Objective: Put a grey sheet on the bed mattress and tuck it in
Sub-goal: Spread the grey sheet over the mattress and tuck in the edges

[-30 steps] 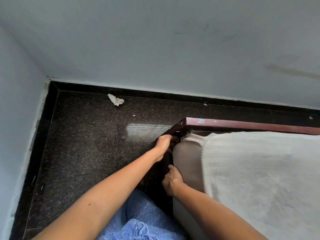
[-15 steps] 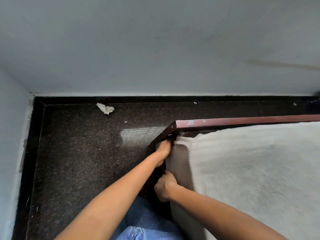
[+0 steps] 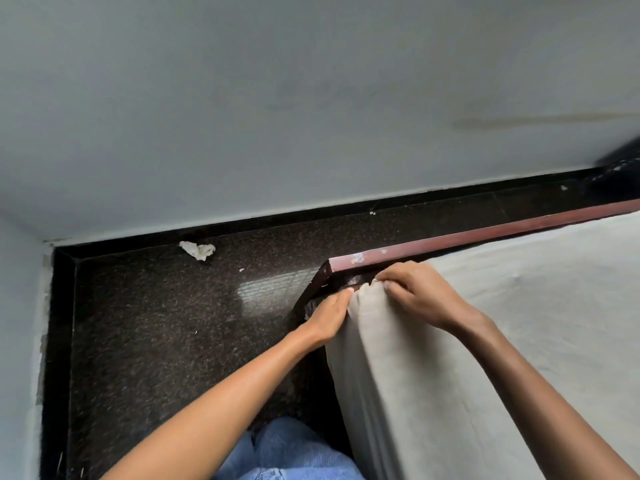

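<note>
A pale grey sheet (image 3: 540, 323) covers the top and near side of the mattress at the right. The mattress lies inside a reddish-brown wooden bed frame (image 3: 467, 239), whose corner is at the centre. My left hand (image 3: 329, 315) presses flat against the sheet on the mattress's side, fingertips at the corner, between mattress and frame. My right hand (image 3: 415, 296) rests on top of the corner, its fingers pinching a bunched fold of the sheet. Both hands meet at the mattress corner, where the sheet is gathered.
Dark speckled stone floor (image 3: 166, 341) fills the left, bounded by grey walls (image 3: 277, 98) with black skirting. A crumpled white scrap (image 3: 198, 250) lies near the far wall. My knee in blue jeans (image 3: 291, 452) is at the bottom, beside the mattress.
My right hand has come up from the mattress's side onto the top of the corner and gripped the bunched sheet. The view has tilted and moved closer to the corner.
</note>
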Tool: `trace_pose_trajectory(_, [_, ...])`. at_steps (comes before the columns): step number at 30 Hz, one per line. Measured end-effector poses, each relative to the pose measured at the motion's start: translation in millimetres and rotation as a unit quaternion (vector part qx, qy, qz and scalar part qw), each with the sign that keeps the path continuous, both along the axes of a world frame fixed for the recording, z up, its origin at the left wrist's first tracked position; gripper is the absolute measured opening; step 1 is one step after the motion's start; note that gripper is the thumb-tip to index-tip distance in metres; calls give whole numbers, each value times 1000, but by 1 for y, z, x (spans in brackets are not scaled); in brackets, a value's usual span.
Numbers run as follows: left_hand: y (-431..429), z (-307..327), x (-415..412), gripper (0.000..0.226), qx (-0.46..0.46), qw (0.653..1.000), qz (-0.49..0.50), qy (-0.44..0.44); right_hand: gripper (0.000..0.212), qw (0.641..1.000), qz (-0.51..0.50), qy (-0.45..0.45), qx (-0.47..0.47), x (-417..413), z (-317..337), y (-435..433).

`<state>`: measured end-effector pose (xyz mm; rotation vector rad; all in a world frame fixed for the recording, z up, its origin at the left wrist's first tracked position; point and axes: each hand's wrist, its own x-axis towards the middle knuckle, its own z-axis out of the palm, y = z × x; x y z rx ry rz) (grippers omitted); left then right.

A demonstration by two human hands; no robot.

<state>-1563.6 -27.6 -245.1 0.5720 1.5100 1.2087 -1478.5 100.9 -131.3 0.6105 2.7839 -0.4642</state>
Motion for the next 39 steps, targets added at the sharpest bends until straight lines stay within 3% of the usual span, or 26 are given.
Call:
trace_pose_trajectory(5, [9,-5,-4,40,-89,994,22,-52,64,999,19,-20,34,-5,-20,-1])
trace_pose_trajectory(10, [11,-1,-14,25,-133,989,52,-39,45,998,-10,-53,27,-19,-24,2])
trace_pose_trajectory(12, [3,8,-23,34,-146,988,39,13,39,996,-74,41,-15,-11,-23,5])
trace_pose_trajectory(14, [-10,19,-26,48,-129,976,45,170,33,971,-143,188,-46,9,-19,5])
trace_pose_trajectory(17, [-20,64,-2,51,46,935,175,306,34,924,-230,305,2,40,-23,4])
trace_pose_trajectory(21, [26,86,37,40,190,828,11,528,48,909,-287,264,144,52,-48,15])
trace_pose_trajectory(22, [42,82,44,42,186,801,-41,568,50,910,-289,244,167,55,-53,19])
trace_pose_trajectory(25, [76,73,60,51,129,762,-150,617,60,907,-339,197,153,63,-66,34])
trace_pose_trajectory(29, [85,63,67,64,55,695,-199,688,51,902,-343,178,192,68,-76,38])
trace_pose_trajectory(33, [86,61,71,66,-11,688,-188,701,50,899,-352,169,199,65,-79,34])
trace_pose_trajectory(39, [85,62,75,65,-27,693,-180,698,52,896,-354,169,207,66,-79,34])
